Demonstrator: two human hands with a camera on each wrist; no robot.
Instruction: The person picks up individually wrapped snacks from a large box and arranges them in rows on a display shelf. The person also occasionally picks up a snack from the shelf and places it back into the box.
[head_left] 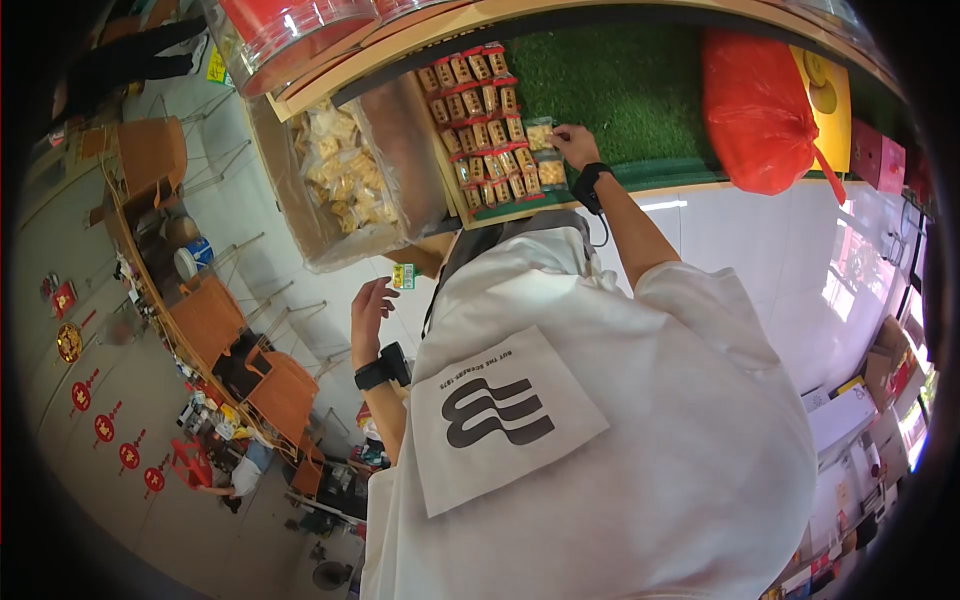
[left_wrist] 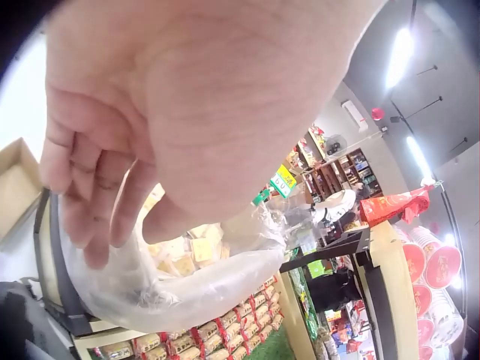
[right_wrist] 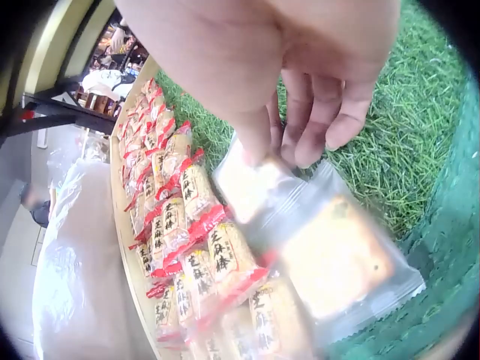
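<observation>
**Packets going down on the grass mat**

My right hand [head_left: 573,145] reaches over the green artificial-grass mat [head_left: 620,90], fingertips bent onto the top edge of a clear cellophane packet of pale biscuit [right_wrist: 255,184]. I cannot tell whether my thumb pinches it. The packet lies on the mat, just beside the rows of red-trimmed wrapped biscuit sticks [head_left: 480,120]. My left hand [head_left: 368,310] hovers relaxed, holding nothing, near the big clear plastic bag of pale snacks [head_left: 340,180]. I judge the layout partly done: several rows lie in place, much grass is bare, and the bag looks well filled.
</observation>
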